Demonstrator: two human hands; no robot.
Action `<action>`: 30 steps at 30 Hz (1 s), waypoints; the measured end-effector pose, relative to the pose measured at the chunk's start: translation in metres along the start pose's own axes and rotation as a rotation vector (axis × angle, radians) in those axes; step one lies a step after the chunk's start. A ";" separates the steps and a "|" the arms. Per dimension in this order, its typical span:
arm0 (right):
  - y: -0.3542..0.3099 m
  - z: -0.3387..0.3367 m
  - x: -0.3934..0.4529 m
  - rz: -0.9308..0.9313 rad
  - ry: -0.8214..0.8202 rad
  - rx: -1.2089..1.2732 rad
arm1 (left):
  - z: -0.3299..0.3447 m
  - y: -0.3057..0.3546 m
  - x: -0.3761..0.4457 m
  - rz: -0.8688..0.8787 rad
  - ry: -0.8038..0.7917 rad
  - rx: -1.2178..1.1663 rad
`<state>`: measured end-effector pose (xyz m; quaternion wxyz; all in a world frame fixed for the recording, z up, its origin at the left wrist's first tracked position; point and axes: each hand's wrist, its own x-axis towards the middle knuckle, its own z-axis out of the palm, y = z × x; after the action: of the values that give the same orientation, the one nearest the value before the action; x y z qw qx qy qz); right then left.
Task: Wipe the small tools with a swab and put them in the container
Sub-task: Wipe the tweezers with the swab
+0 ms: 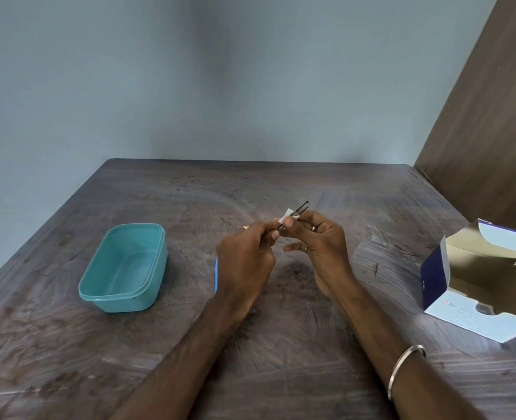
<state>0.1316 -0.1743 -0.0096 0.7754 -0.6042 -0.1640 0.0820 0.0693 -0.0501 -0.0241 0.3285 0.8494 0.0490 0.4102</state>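
A thin metal tool (301,207), like tweezers, is held above the table's middle. My left hand (247,262) grips its lower end between finger and thumb. My right hand (320,250) pinches a small white swab (287,216) against the tool's shaft, with the metal tip sticking out up and right of the swab. A teal plastic container (123,268) stands open on the table to the left of my hands, and I see nothing inside it.
An opened white and blue swab box (481,283) lies at the table's right edge. A thin blue object (216,274) shows just left of my left wrist, mostly hidden. A brown wooden panel (487,116) rises at the back right. Grey wall lies behind.
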 end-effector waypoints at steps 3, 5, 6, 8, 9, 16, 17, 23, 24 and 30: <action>-0.001 -0.002 0.000 -0.016 0.007 -0.003 | 0.001 -0.001 0.000 0.004 -0.018 -0.006; -0.002 -0.003 0.001 -0.030 0.010 0.011 | 0.001 -0.001 0.001 0.005 -0.017 0.006; -0.003 -0.003 0.001 -0.031 0.018 0.022 | 0.001 -0.001 0.001 0.004 -0.015 0.013; -0.005 -0.004 0.001 -0.027 0.042 0.044 | 0.001 -0.002 0.001 -0.003 -0.020 0.019; -0.006 -0.005 0.001 -0.025 0.054 0.054 | 0.002 -0.003 0.001 -0.004 -0.027 0.022; -0.006 -0.007 0.002 -0.014 0.099 0.108 | 0.004 -0.006 0.000 0.003 -0.061 0.035; -0.006 -0.007 0.002 -0.011 0.102 0.111 | 0.004 -0.006 -0.001 -0.003 -0.061 0.040; -0.004 -0.004 0.001 0.001 0.102 0.112 | 0.001 -0.001 0.000 -0.042 -0.028 0.039; -0.003 -0.003 0.001 -0.002 0.097 0.107 | 0.001 -0.001 0.000 -0.043 -0.024 0.036; 0.000 -0.003 0.001 -0.008 0.073 0.072 | 0.000 0.000 0.000 -0.076 -0.039 -0.003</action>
<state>0.1330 -0.1766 -0.0097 0.8024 -0.5780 -0.1351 0.0625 0.0692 -0.0502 -0.0236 0.3458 0.8543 0.0743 0.3809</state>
